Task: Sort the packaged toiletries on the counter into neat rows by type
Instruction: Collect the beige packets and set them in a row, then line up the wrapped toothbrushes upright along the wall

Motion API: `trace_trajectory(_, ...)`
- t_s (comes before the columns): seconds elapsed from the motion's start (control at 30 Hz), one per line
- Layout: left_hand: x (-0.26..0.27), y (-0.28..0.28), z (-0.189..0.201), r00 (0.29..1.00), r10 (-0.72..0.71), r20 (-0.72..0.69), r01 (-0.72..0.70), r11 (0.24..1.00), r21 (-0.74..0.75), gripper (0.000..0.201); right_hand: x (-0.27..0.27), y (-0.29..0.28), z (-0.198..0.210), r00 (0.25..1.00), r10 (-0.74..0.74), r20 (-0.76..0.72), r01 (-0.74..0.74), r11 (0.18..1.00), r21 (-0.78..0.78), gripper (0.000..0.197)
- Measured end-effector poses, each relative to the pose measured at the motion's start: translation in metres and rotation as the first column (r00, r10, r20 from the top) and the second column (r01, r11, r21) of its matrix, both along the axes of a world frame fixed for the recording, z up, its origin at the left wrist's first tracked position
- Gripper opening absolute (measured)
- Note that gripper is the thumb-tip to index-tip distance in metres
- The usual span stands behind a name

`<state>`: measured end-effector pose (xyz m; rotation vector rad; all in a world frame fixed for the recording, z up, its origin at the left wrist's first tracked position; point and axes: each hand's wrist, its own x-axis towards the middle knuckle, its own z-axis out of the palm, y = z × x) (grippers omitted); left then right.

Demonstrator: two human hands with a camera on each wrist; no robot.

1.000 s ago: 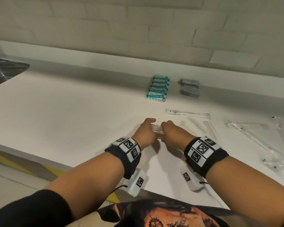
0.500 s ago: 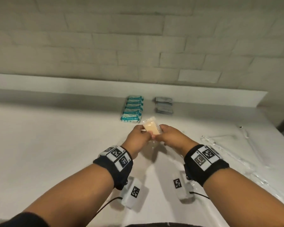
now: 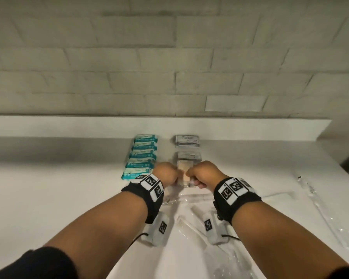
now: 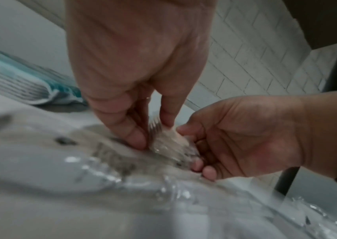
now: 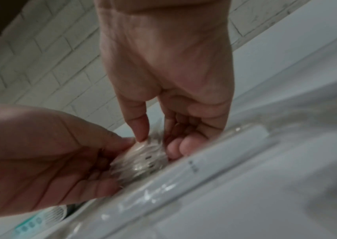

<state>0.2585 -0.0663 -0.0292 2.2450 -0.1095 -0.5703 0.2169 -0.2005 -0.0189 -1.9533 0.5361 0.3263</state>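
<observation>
Both hands, left hand (image 3: 166, 174) and right hand (image 3: 203, 174), pinch the slick soap packet (image 3: 183, 172), which risks slipping and landing crooked in the grey row (image 3: 187, 147).

The counter (image 3: 48, 178) is smooth, matt white. The wall (image 3: 169, 57) behind is rough, matt painted brick. The teal packets (image 3: 143, 156) wear glossy film. The packet (image 3: 183, 174) between the hands is clear, crinkly, shiny plastic, like the long sleeves (image 3: 310, 198) at right.

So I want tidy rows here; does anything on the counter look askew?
Yes: the long clear-wrapped packets at the right lie scattered at angles. The teal packets form a neat row.
</observation>
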Motion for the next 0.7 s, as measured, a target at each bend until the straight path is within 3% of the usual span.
trace_trajectory(0.2, 0.007, -0.006, -0.001, 0.991, 0.037, -0.129, -0.030, 0.998, 0.061, 0.014, 0.013, -0.004, -0.007, 0.984, 0.030, -0.178, -0.038, 0.998, -0.040, 0.012)
trace_trajectory(0.43, 0.000, -0.002, -0.001, 0.983, 0.104, -0.151, -0.107, 0.994, -0.008, 0.023, 0.010, -0.005, -0.009, 0.991, -0.018, -0.135, 0.004, 0.995, -0.102, 0.015)
trace_trajectory(0.57, -0.012, 0.009, 0.012, 0.997, -0.023, 0.074, 0.014, 0.992, 0.124, 0.037, -0.006, -0.016, -0.002, 0.999, -0.040, 0.023, 0.044, 0.986, -0.161, 0.044)
trace_trajectory(0.63, -0.022, 0.018, 0.021, 0.967, -0.076, 0.242, 0.036, 0.986, 0.163, 0.035, -0.025, -0.027, 0.008, 0.991, 0.004, 0.131, 0.030, 0.967, -0.254, 0.039)
trace_trajectory(0.7, -0.035, 0.027, 0.027, 0.941, -0.161, 0.296, 0.096, 0.970, 0.222, 0.027, -0.052, -0.036, 0.018, 0.981, 0.093, 0.170, -0.021, 0.923, -0.383, 0.029)
